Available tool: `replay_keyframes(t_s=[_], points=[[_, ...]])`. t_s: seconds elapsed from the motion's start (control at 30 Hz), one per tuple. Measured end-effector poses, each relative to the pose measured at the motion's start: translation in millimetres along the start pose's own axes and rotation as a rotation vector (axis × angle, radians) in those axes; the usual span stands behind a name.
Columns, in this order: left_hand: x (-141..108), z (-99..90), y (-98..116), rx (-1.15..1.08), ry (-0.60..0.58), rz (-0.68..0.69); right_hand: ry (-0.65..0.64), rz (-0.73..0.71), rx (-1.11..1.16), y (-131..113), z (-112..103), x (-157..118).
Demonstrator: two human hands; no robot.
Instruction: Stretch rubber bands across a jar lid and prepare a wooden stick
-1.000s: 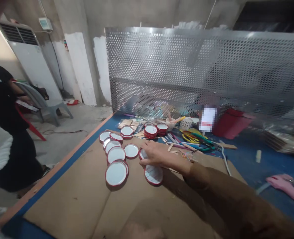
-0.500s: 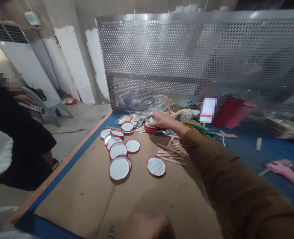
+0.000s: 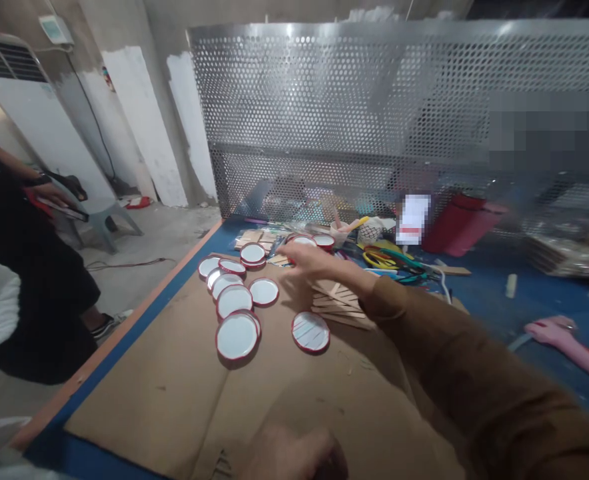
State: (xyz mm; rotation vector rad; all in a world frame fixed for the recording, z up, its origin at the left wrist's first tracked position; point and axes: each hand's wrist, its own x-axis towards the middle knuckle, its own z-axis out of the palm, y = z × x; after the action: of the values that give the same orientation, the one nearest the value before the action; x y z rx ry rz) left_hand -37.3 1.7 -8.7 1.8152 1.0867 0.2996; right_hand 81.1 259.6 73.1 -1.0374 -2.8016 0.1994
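My right hand [image 3: 307, 265] reaches over the cardboard, slightly blurred, fingers apart with nothing seen in them. Just behind it are stacked red-rimmed jar lids [image 3: 324, 241], partly hidden by the hand. Beneath it lie flat wooden craft sticks [image 3: 342, 307]. To its left, several lids, white insides up, overlap in a row; the nearest is a large lid [image 3: 235, 337]. A single lid [image 3: 310, 332] with stripes across its inside lies nearer me. At the bottom edge my left hand [image 3: 284, 457] is blurred and cut off, its fingers unclear.
The cardboard sheet [image 3: 149, 407] covers part of a blue table. Pliers [image 3: 407, 270], a pink-handled tool [image 3: 557, 337] and a red pouch [image 3: 457, 220] lie right. A perforated metal panel [image 3: 324, 93] stands behind. Another person [image 3: 29, 267] is at the left.
My right hand has come away from the lid stack at the back, nearer me, and now hovers by the craft sticks. A second pile of lids now shows there. My left hand stays low.
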Motion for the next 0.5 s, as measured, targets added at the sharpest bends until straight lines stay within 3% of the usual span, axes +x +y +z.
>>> replay_keyframes(t_s=[0.1,0.2,0.37,0.5], points=[[-3,-4.8,5,-0.011,0.012,0.01,-0.102,-0.115,0.022,-30,22,-2],[-6,-8.2,10,-0.05,0.045,0.006,-0.122,-0.148,0.036,-44,37,2],[-4,-7.0,9,-0.034,0.027,0.01,-0.084,-0.084,-0.001,-43,42,2],[-1,0.0,-2,0.049,0.038,-0.011,0.001,0.009,-0.066,-25,25,-5]])
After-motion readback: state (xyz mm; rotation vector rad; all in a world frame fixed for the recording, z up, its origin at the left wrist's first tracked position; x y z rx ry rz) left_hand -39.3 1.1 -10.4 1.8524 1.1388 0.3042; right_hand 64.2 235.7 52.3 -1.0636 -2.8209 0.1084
